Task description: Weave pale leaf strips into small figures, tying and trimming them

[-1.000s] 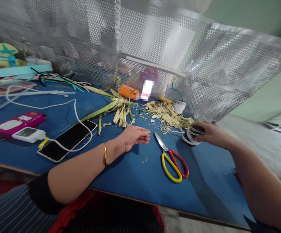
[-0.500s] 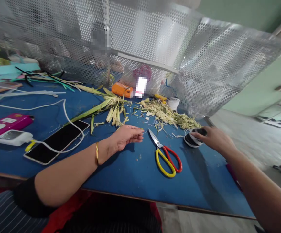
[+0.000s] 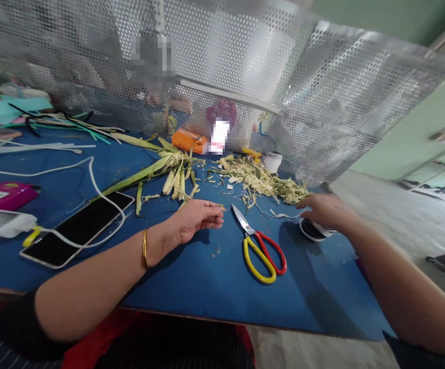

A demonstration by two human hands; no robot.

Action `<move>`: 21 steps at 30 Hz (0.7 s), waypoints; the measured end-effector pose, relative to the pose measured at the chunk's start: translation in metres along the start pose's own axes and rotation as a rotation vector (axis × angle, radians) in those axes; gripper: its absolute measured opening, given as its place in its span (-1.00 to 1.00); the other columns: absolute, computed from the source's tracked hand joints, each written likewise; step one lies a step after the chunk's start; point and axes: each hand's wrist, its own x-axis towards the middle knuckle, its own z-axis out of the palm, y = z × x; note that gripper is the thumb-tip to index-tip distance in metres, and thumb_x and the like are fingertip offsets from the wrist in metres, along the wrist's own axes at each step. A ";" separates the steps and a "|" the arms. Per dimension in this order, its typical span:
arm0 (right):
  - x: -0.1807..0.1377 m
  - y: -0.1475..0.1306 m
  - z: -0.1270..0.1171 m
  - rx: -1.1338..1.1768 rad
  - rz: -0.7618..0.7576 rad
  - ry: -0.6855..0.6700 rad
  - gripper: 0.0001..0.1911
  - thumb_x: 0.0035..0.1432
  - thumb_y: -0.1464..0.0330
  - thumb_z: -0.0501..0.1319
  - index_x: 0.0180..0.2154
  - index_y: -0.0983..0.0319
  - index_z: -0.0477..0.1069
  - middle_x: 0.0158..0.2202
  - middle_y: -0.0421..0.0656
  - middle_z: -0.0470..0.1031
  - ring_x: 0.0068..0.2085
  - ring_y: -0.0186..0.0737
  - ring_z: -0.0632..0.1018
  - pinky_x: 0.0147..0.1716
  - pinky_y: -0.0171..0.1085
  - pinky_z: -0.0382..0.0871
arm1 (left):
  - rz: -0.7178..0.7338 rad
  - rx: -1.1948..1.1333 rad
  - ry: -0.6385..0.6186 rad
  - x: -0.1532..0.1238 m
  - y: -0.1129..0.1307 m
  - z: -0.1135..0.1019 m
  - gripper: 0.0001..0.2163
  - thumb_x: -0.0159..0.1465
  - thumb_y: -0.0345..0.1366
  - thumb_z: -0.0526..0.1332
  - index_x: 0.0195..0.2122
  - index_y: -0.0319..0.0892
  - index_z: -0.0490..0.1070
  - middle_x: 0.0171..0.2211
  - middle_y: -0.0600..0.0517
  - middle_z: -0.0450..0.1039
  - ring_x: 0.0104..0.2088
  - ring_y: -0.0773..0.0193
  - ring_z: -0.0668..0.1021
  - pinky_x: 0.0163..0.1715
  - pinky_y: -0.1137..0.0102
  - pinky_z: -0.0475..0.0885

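My left hand (image 3: 203, 220), with a gold bangle at its wrist, is closed in a pinch left of the scissors' tip. A thin pale strand, possibly a wire or thread, sticks out from its fingertips. The scissors (image 3: 249, 230) lie on the blue table, with one red and one yellow handle loop. My right hand (image 3: 324, 209) hovers over a round black-and-white object (image 3: 314, 231), partly hiding it. Its fingers stretch out to the left and look apart from that object. Just left of it, a white strip (image 3: 283, 214) lies on the table.
Shredded pale husk (image 3: 260, 179) and split green leaves (image 3: 168, 164) lie toward the back. A phone (image 3: 78, 230), white cable (image 3: 109, 192) and magenta device (image 3: 5, 199) are on the left. An orange packet (image 3: 189, 142) sits before the perforated silver screen (image 3: 226, 46). Behind it is a person.
My right hand has come off the top of the round object and shifted slightly, fingers now pointing left. The round object sits a little further right in view. My left hand keeps its pinch.
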 end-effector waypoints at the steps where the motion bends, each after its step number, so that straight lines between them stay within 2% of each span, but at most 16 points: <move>1: 0.005 -0.007 0.003 -0.022 -0.016 -0.015 -0.74 0.06 0.39 0.19 -0.21 0.10 0.56 -0.10 -0.13 0.59 -0.04 0.02 0.54 -0.05 -0.10 0.30 | -0.001 0.002 0.001 -0.001 0.001 0.000 -0.88 0.11 -0.39 0.37 -0.49 -0.32 0.48 -0.52 0.00 0.46 -0.52 0.41 0.50 -0.38 0.44 0.48; 4: 0.015 -0.021 0.015 -0.087 -0.026 -0.036 -0.76 0.01 0.53 0.15 -0.37 0.17 0.57 -0.25 -0.01 0.63 -0.11 0.05 0.57 -0.09 -0.05 0.28 | -0.008 -0.003 0.015 -0.003 0.004 0.001 -0.88 0.08 -0.40 0.39 -0.47 -0.33 0.48 -0.52 0.00 0.47 -0.52 0.39 0.51 -0.38 0.43 0.49; 7: 0.021 -0.025 0.022 -0.123 -0.015 -0.036 -0.71 0.06 0.58 0.08 -0.43 0.27 0.56 -0.30 0.12 0.61 -0.16 0.09 0.59 -0.14 -0.03 0.28 | -0.019 -0.007 0.024 -0.005 0.004 0.003 -0.90 0.10 -0.42 0.37 -0.45 -0.33 0.48 -0.52 0.01 0.47 -0.52 0.39 0.52 -0.37 0.42 0.50; 12: 0.032 -0.022 0.023 -0.093 0.026 -0.064 -0.76 0.09 0.51 0.10 -0.43 0.27 0.54 -0.28 0.09 0.61 -0.20 0.04 0.60 -0.25 -0.14 0.33 | -0.030 -0.005 -0.011 -0.004 0.001 0.004 -0.91 0.12 -0.41 0.35 -0.43 -0.32 0.48 -0.50 0.00 0.48 -0.52 0.40 0.52 -0.41 0.46 0.51; 16: 0.041 -0.016 0.012 -0.011 0.076 -0.029 -0.78 0.08 0.45 0.11 -0.43 0.22 0.54 -0.34 0.00 0.60 -0.27 -0.04 0.59 -0.36 -0.24 0.33 | -0.033 -0.007 -0.030 -0.005 0.000 0.004 -0.92 0.17 -0.42 0.31 -0.43 -0.33 0.49 -0.50 0.01 0.48 -0.53 0.41 0.51 -0.42 0.47 0.51; 21: 0.061 -0.007 -0.015 0.153 0.151 0.171 -0.73 0.14 0.35 0.06 -0.32 0.22 0.53 -0.35 -0.03 0.60 -0.30 -0.08 0.57 -0.39 -0.26 0.34 | -0.038 -0.020 -0.033 -0.007 -0.001 0.005 -0.93 0.13 -0.41 0.34 -0.43 -0.32 0.49 -0.51 0.01 0.48 -0.53 0.41 0.51 -0.42 0.47 0.51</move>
